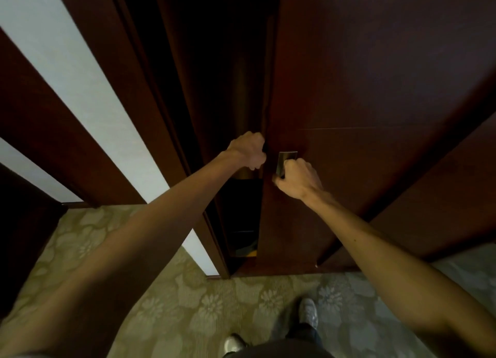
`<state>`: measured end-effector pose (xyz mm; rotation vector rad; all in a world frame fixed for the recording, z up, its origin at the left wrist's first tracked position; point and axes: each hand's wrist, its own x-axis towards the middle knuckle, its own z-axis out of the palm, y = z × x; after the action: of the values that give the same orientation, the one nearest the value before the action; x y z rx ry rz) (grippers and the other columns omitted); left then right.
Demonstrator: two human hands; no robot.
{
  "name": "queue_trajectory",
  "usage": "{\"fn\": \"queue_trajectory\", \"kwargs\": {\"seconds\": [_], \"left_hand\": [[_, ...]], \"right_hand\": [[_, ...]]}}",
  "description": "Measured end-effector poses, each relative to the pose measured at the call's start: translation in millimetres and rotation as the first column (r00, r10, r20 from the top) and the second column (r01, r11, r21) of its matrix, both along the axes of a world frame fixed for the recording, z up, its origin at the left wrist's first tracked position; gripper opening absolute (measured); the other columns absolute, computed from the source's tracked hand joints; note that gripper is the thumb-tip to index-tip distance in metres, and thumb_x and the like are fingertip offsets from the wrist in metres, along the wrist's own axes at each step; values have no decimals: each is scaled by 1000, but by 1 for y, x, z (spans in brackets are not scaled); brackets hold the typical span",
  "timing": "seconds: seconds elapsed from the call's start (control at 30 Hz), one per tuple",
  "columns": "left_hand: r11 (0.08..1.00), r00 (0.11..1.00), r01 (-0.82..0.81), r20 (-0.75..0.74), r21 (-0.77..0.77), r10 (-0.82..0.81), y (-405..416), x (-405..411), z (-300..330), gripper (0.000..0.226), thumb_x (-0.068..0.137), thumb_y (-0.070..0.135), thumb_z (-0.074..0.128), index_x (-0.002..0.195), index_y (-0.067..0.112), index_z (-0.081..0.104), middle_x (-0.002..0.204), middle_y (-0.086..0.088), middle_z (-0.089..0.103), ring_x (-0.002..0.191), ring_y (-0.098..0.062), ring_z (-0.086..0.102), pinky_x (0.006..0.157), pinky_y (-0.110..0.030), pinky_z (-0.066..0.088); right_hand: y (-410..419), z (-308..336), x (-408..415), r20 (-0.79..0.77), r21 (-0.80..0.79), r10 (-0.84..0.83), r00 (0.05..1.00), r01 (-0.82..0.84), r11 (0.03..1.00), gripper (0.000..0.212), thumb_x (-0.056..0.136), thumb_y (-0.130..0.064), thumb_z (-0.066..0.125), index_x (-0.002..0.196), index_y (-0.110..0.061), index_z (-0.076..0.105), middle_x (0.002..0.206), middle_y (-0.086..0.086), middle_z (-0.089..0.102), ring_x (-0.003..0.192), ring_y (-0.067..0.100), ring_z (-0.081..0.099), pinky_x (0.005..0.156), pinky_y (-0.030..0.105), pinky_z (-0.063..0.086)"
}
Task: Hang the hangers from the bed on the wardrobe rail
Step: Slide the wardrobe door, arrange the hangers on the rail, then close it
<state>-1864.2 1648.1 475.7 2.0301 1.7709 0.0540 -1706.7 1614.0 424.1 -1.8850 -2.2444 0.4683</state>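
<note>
Gripping wardrobe door [349,89] edge and handle [284,160]: left hand [249,151], right hand [298,181].

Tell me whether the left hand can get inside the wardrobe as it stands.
Probably yes. The left hand already grips the door edge at the dark gap, while the right hand holds the metal handle; the gap looks narrow, though.

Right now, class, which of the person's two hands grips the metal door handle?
The right hand grips the metal handle. The left hand instead curls round the door's bare edge, beside the dark gap.
</note>
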Motion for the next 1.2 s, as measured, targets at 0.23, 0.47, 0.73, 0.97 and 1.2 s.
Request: {"fn": "queue_trajectory", "kwargs": {"seconds": [0.23,0.47,0.73,0.97,1.2], "left_hand": [[981,972,-166,150,-100,179,-14,-34,-3,18,95,-3,50,92,3,67,86,-11,76,77,-18,75,75,-30,63],[939,950,-252,126,-234,286,-32,-55,11,16,100,0,50,88,1,61,72,-11,68,42,-9,66,38,-19,48],[975,981,-192,-35,-115,189,-48,-59,21,37,102,6,45,66,6,56,69,-11,70,45,-2,65,38,-19,44],[948,935,-4,-334,319,117,-56,-59,14,18,99,18,57,107,6,68,98,-9,65,92,-28,69,68,-32,51],[929,941,13,-318,370,114,-55,-64,10,21,100,24,57,104,7,68,94,-7,66,80,-23,63,65,-30,45]], "right_hand": [[-3,6,-38,29,-11,52,998,-52,999,27,89,-31,68,91,-4,68,93,12,64,89,33,68,64,32,42],[-4,2,-70,3,-40,81,997,-81,996,37,84,-36,74,106,-6,68,106,13,66,97,34,67,70,36,51],[-3,2,-106,60,-62,176,983,-172,983,25,89,-28,63,103,-7,66,98,11,69,89,30,68,62,31,46],[-5,-2,-127,88,-56,298,951,-294,954,28,97,-24,53,116,-5,61,96,9,63,85,26,63,74,35,51],[-5,-2,-134,69,-62,272,960,-269,961,21,94,-19,55,108,-6,62,91,7,62,82,25,65,66,34,50]]}}
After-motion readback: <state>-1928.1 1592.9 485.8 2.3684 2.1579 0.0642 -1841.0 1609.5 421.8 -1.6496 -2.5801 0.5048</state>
